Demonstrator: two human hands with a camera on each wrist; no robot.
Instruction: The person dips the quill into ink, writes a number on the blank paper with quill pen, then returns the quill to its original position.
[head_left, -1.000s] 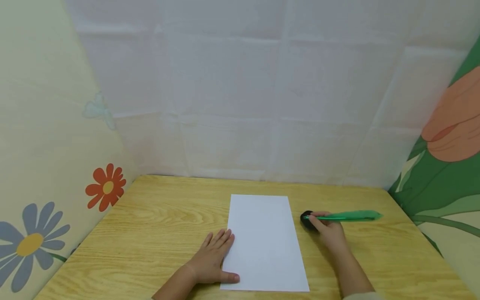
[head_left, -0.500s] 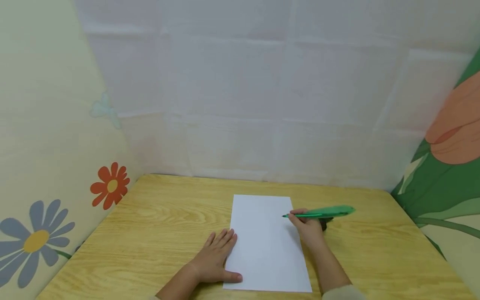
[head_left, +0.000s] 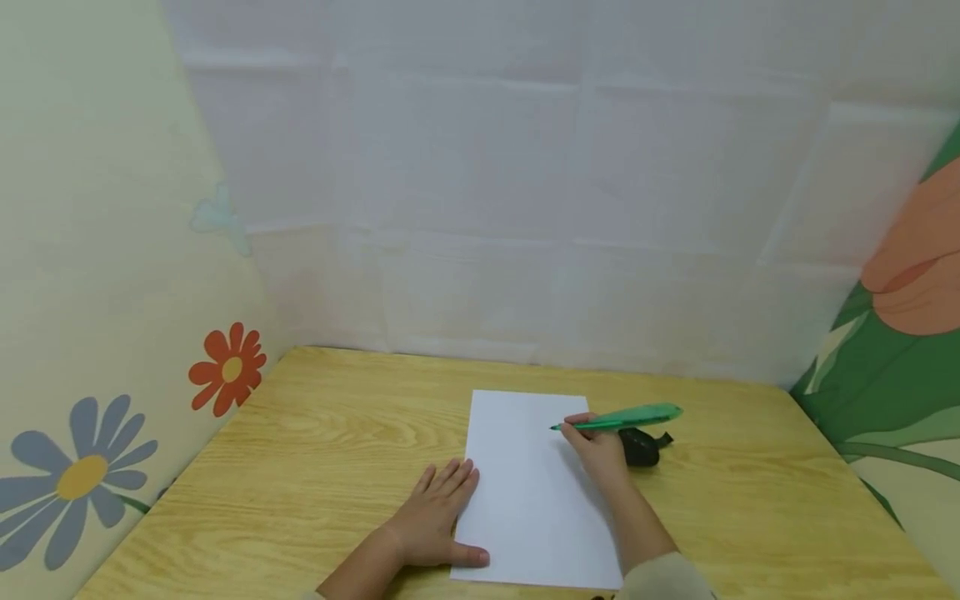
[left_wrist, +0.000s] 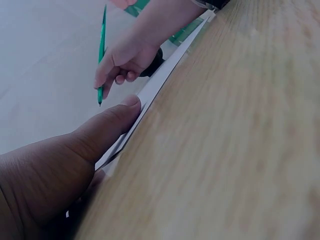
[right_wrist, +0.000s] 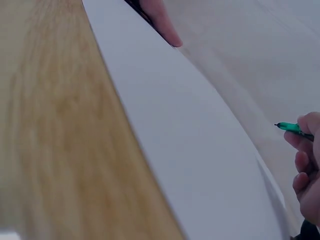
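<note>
Working at a table (head_left: 345, 458), over paper (head_left: 525, 508) lying near centre and bearing no visible mark yet, resting a spread left hand (head_left: 435, 523) on its near-left edge and pinching, with the right hand (head_left: 602, 457) beside a black object (head_left: 641, 450), a pen (head_left: 637, 417) above the paper's far right.

I count two grips, left grip (head_left: 435, 521) and right grip (head_left: 596, 454); one slim green pen (head_left: 645, 414); one rectangular white paper sheet (head_left: 528, 500); one rounded black object (head_left: 641, 448); one yellow wood-grain worktop (head_left: 360, 433); two daisy-like printed flowers (head_left: 82, 477), red and grey-blue.
</note>
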